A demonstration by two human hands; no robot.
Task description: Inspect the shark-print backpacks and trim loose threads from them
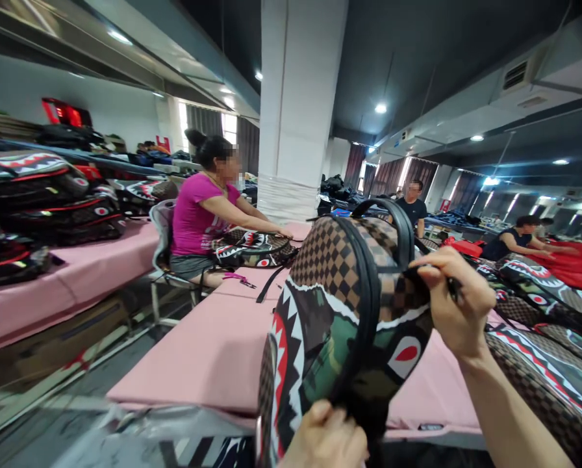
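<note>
A backpack [327, 318] with brown check, camouflage and a shark-tooth print stands upright at the front edge of the pink table, its black zip seam running down the side. My left hand [323, 437] is closed on its lower side near the bottom of the picture. Up by the black carry handle [404, 224], my right hand [459, 296] pinches the upper edge of the backpack between thumb and fingers. Something small and dark shows among the curled fingers of that hand; I cannot make out what.
A co-worker in a magenta shirt [201, 208] sits at the left of the pink table [193, 344], hands on another backpack [259, 250]. Magenta-handled snips [237, 279] lie near it. More backpacks [549, 364] are piled at right and on the left table. A white pillar [295, 104] stands behind.
</note>
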